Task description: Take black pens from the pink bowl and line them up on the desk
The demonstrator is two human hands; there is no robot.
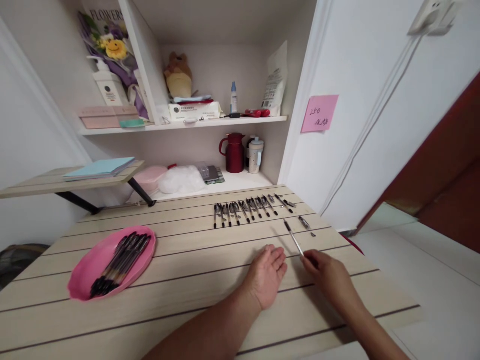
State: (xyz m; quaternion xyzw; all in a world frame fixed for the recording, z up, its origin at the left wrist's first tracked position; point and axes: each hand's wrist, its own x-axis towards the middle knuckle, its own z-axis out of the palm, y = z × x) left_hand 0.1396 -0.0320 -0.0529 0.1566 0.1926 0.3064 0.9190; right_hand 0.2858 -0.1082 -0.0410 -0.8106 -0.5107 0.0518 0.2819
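Note:
A thin pen refill (pixel 293 238), dark toward its far end and white toward me, is pinched at its near end by the fingertips of my right hand (pixel 330 275). My left hand (pixel 266 275) rests beside it, fingers extended and palm turned inward, holding nothing. Just beyond the right hand lie a black-and-clear pen cap (pixel 304 223) and a tiny dark piece (pixel 313 234). Farther back, a row of several black pens (pixel 245 210) with caps and small parts stretches across the wooden table (pixel 187 280).
At the left stands a pink tray (pixel 150 255) holding several bundled black pens (pixel 120 262). Behind the table, white shelves (pixel 225 121) carry a red jug (pixel 235 154), a cup (pixel 255 155) and a plastic bag (pixel 182 179). A small raised shelf (pixel 45 182) bears blue paper (pixel 101 168).

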